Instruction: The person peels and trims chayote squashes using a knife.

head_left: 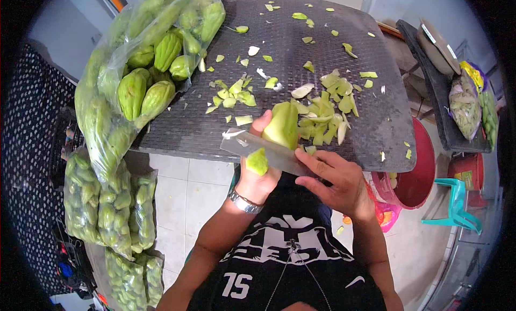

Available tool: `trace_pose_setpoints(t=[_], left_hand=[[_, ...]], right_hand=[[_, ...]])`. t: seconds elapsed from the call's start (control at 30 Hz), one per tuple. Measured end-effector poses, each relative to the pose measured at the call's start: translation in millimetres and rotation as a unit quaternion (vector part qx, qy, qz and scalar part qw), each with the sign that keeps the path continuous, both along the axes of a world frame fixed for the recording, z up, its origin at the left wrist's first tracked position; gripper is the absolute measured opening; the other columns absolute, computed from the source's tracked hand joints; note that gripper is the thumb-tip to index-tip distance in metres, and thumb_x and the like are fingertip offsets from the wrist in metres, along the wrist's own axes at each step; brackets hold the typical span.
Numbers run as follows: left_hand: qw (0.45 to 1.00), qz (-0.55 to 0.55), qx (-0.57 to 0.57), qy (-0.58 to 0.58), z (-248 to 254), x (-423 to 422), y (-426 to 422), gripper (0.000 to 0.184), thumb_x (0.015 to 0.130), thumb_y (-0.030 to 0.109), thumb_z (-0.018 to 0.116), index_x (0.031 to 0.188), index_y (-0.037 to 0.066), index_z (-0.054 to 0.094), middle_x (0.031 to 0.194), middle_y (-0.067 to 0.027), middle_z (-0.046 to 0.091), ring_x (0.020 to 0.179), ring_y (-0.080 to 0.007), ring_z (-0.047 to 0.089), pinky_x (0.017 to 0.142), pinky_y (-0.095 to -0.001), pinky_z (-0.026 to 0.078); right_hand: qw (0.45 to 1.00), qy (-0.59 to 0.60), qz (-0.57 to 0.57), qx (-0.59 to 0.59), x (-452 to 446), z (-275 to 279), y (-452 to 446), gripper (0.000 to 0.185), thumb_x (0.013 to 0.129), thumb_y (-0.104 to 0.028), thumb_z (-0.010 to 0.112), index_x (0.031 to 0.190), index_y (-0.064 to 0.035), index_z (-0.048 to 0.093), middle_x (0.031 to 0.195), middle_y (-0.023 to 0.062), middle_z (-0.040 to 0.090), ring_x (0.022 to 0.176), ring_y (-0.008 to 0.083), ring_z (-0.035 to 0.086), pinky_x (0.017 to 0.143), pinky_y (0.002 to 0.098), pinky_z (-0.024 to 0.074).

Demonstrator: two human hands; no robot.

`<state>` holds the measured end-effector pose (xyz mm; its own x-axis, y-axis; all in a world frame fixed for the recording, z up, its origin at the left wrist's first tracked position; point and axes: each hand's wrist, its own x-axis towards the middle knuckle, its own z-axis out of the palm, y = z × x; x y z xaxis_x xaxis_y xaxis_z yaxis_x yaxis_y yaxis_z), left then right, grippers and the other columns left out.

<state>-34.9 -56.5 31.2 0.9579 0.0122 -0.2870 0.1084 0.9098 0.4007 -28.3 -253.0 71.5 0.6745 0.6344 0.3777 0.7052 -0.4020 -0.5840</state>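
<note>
A chayote [281,124], pale green where its skin is off, is gripped in my left hand [257,176] near the table's front edge. My right hand [334,179] is wrapped round the handle end of a knife [274,152], most of the handle hidden by the fingers. The wide blade lies across the chayote, pointing left, with a pale scrap stuck near its tip. Part of the chayote's lower end shows below the blade. Green peelings [325,109] are heaped just beyond the chayote on the dark woven-pattern table [215,142].
A large clear bag of whole chayotes [134,91] covers the table's left side. More packed bags [110,203] stand at lower left. To the right are a red tub [416,171], a teal stool [454,203] and a side table [430,85] holding bagged vegetables [465,104].
</note>
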Motion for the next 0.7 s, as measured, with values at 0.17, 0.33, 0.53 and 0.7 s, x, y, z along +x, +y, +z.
trace_pose_setpoints(t=[0.17, 0.33, 0.53, 0.7], left_hand=[[0.999, 0.006, 0.021, 0.032, -2, 1, -4, 0.050, 0.098, 0.044, 0.059, 0.130, 0.006, 0.064, 0.114, -0.0132, 0.072, 0.095, -0.0294, 0.071, 0.085, -0.0403, 0.058], [0.996, -0.065, 0.063, 0.014, 16, -15, 6, 0.051, 0.100, 0.042, 0.056, 0.133, 0.004, 0.061, 0.117, -0.0154, 0.071, 0.093, -0.0309, 0.070, 0.080, -0.0425, 0.057], [0.997, -0.016, 0.076, 0.030, 18, -4, 5, 0.051, 0.102, 0.043, 0.053, 0.133, 0.004, 0.061, 0.119, -0.0150, 0.070, 0.093, -0.0295, 0.069, 0.079, -0.0413, 0.055], [0.996, 0.075, 0.044, 0.036, -2, -3, -8, 0.043, 0.105, 0.038, 0.052, 0.136, 0.009, 0.059, 0.141, -0.0135, 0.063, 0.128, -0.0307, 0.061, 0.108, -0.0482, 0.048]], right_hand=[[1.000, -0.008, 0.020, 0.003, 12, 1, -8, 0.052, 0.086, -0.027, 0.083, 0.135, -0.0177, 0.069, 0.099, 0.0137, 0.069, 0.081, 0.0308, 0.072, 0.068, 0.0389, 0.0588], [0.994, 0.033, -0.102, 0.030, 41, -10, -39, 0.045, 0.090, -0.021, 0.080, 0.134, -0.0113, 0.070, 0.098, 0.0175, 0.074, 0.085, 0.0236, 0.075, 0.074, 0.0340, 0.0577], [0.966, 0.195, -0.167, 0.018, 39, 3, -41, 0.042, 0.092, -0.016, 0.078, 0.132, -0.0068, 0.070, 0.091, 0.0182, 0.075, 0.084, 0.0209, 0.075, 0.077, 0.0325, 0.0560], [0.997, 0.019, -0.023, 0.073, 10, -2, -4, 0.048, 0.089, -0.022, 0.081, 0.135, -0.0114, 0.069, 0.102, 0.0149, 0.074, 0.082, 0.0279, 0.073, 0.075, 0.0359, 0.0581]])
